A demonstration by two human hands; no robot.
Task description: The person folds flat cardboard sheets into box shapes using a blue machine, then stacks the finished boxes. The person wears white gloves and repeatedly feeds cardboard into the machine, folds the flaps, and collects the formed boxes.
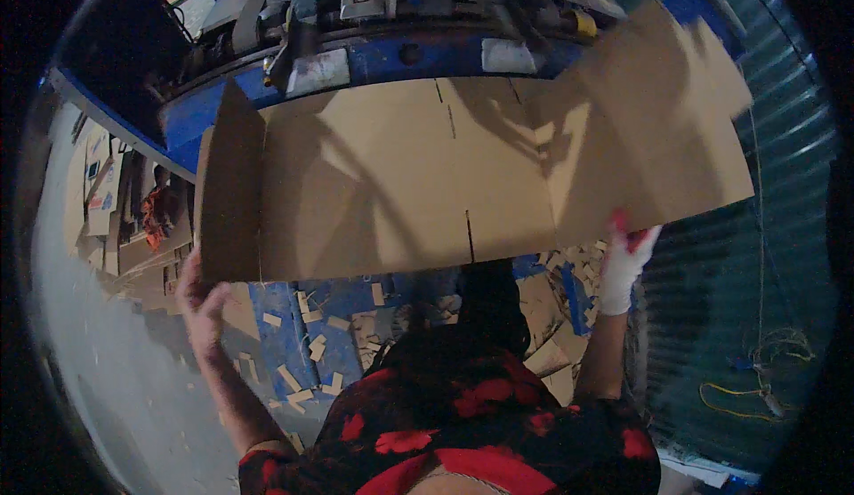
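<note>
Card (409, 184): one large brown sheet, creased and slotted, spanning the centre from 10 to 2 o'clock; left panel folded upright, right panel raised and blurred at its far end. Left hand (206, 306): bare, between 8 and 9 o'clock, fingers against the card's near left corner, thumb spread; how firm this grip is, cannot tell. Right hand (630, 250): white covering over palm and wrist, red at the fingertips, at 3 o'clock; grip closed on the card's near edge. Machine (391, 61): blue, at 12 o'clock, just beyond the card. Pile (111, 206): flat cardboard, at 9 o'clock. Scraps (318, 347): small brown pieces, strewn at 7 o'clock, below the card. Wall (703, 317): green, corrugated, at 3 to 4 o'clock. Cord (734, 413): yellow, at 4 o'clock.
</note>
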